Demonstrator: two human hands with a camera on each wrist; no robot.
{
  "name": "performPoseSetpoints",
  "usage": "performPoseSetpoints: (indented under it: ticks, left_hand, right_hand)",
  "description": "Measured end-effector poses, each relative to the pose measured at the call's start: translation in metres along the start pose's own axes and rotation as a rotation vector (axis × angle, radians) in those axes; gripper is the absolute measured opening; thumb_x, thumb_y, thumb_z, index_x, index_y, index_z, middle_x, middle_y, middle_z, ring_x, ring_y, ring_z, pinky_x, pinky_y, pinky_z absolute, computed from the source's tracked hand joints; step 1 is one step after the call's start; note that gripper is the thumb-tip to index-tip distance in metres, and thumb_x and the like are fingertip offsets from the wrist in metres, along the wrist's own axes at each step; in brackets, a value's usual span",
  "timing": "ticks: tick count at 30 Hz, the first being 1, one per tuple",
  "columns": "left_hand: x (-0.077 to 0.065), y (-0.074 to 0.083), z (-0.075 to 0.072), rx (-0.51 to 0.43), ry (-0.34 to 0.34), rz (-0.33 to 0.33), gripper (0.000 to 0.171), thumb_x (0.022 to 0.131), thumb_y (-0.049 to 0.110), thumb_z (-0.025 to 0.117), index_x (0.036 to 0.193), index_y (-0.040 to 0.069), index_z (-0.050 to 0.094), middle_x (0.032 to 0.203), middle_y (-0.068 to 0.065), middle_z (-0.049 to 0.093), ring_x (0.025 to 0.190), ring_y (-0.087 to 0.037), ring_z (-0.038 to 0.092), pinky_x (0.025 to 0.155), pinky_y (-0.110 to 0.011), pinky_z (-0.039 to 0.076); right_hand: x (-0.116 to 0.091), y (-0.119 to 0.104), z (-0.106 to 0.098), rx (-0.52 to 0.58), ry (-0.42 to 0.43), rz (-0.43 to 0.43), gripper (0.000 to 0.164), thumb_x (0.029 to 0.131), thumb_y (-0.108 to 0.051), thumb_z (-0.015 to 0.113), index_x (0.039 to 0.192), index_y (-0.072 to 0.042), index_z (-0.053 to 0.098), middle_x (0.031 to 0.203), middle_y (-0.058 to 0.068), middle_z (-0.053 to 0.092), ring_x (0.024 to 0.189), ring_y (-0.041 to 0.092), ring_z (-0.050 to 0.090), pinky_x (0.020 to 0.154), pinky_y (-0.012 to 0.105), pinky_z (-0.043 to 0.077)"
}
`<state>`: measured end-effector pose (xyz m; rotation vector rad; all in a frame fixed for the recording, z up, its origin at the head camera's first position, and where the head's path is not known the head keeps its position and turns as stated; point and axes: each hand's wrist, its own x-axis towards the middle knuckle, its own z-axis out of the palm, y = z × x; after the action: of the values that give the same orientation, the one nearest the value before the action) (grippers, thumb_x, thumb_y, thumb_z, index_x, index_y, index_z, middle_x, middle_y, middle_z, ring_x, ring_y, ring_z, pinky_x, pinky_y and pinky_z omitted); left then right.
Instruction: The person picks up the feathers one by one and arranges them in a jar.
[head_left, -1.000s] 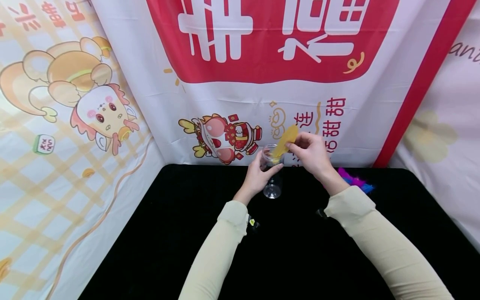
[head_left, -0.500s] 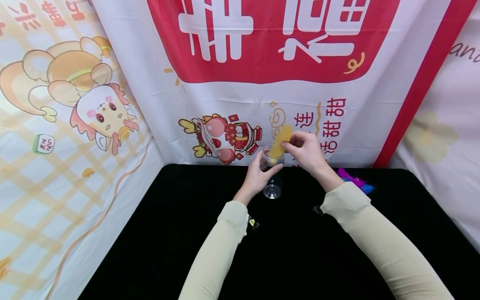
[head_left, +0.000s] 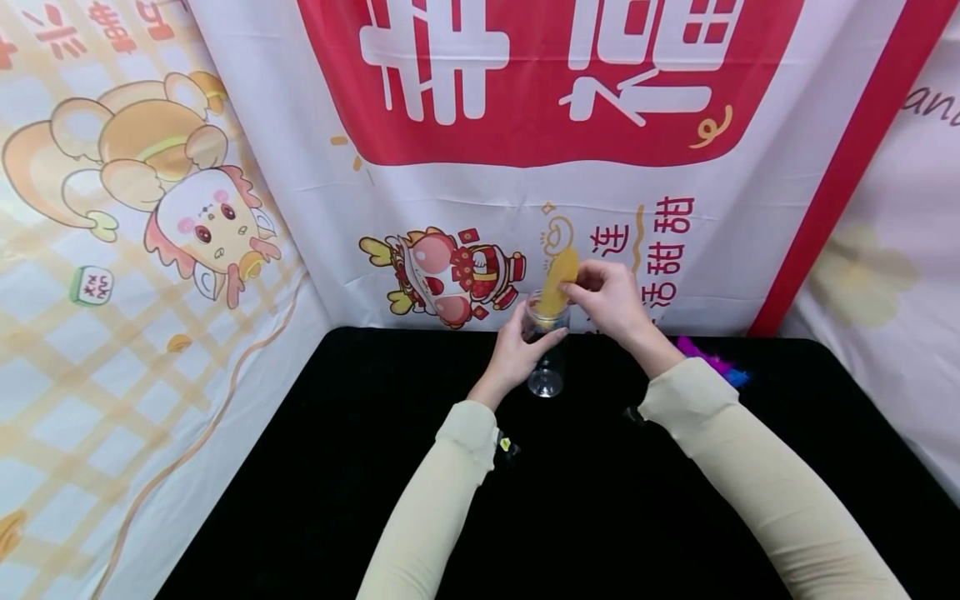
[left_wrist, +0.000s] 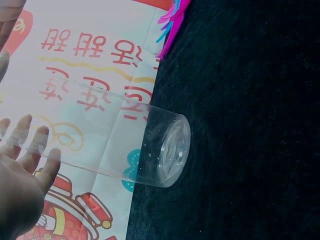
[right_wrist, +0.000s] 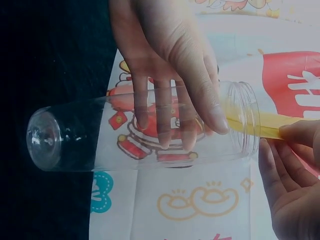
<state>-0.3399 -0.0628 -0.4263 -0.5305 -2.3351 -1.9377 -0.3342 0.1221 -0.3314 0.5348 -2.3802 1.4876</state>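
A clear plastic jar (head_left: 546, 383) stands upright near the back edge of the black table, its mouth uncovered. My left hand (head_left: 516, 357) grips it close below the rim, fingers round the far wall and thumb on the near side. With thumb and fingertips, my right hand (head_left: 617, 304) pinches a yellow feather (head_left: 559, 282) over the mouth. The right wrist view shows the feather (right_wrist: 271, 126) passing through the threaded neck, its lower end inside the jar (right_wrist: 75, 142). In the left wrist view the jar's lower part and base (left_wrist: 175, 150) look transparent, with nothing in them.
Magenta and blue feathers (head_left: 708, 357) lie at the back right of the black table (head_left: 570, 517), partly behind the right forearm. A printed cloth wall (head_left: 480, 196) rises right behind the table edge. Another patterned cloth (head_left: 150, 333) hangs on the left.
My right hand has moved left and brought the yellow feather from beside the rim to more upright over the mouth, its lower end inside. The left hand and jar have stayed in place.
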Motion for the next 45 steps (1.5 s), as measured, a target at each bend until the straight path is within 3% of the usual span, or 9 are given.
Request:
performPoseSetpoints:
  ticks: [18, 27, 37, 45]
  left_hand:
    - [0.0013, 0.0011, 0.0012, 0.000, -0.002, -0.001, 0.072, 0.095, 0.037, 0.075, 0.155, 0.020, 0.037, 0.147, -0.003, 0.055, 0.135, -0.016, 0.053, 0.114, -0.039, 0.041]
    - [0.0002, 0.0010, 0.0018, 0.038, 0.012, -0.005, 0.073, 0.095, 0.039, 0.075, 0.154, 0.018, 0.039, 0.135, -0.006, 0.062, 0.120, -0.017, 0.061, 0.103, -0.041, 0.050]
    - [0.0002, 0.0008, 0.0027, 0.024, 0.022, 0.027, 0.071, 0.094, 0.034, 0.077, 0.152, 0.015, 0.041, 0.139, -0.004, 0.061, 0.132, -0.016, 0.056, 0.112, -0.038, 0.043]
    - [0.0005, -0.0007, 0.0014, 0.001, 0.012, 0.027, 0.069, 0.095, 0.032, 0.076, 0.151, 0.012, 0.042, 0.135, -0.001, 0.062, 0.133, -0.019, 0.055, 0.114, -0.042, 0.041]
  right_hand:
    - [-0.0006, 0.0017, -0.0017, -0.021, -0.056, 0.021, 0.016, 0.095, -0.013, 0.075, 0.104, 0.000, 0.075, 0.098, 0.016, 0.076, 0.078, 0.018, 0.070, 0.066, 0.023, 0.056]
    - [-0.0008, 0.0020, -0.0002, 0.020, -0.071, 0.012, 0.020, 0.095, -0.011, 0.074, 0.110, 0.003, 0.074, 0.104, 0.019, 0.075, 0.081, 0.017, 0.070, 0.067, 0.022, 0.057]
    - [-0.0001, 0.0019, -0.0003, 0.002, -0.088, -0.018, 0.019, 0.098, -0.017, 0.072, 0.107, -0.001, 0.076, 0.099, 0.016, 0.076, 0.083, 0.025, 0.071, 0.067, 0.024, 0.058]
    - [-0.0010, 0.0018, -0.0005, 0.003, -0.098, -0.012, 0.021, 0.098, -0.021, 0.071, 0.108, -0.002, 0.076, 0.100, 0.017, 0.076, 0.086, 0.027, 0.072, 0.067, 0.024, 0.057]
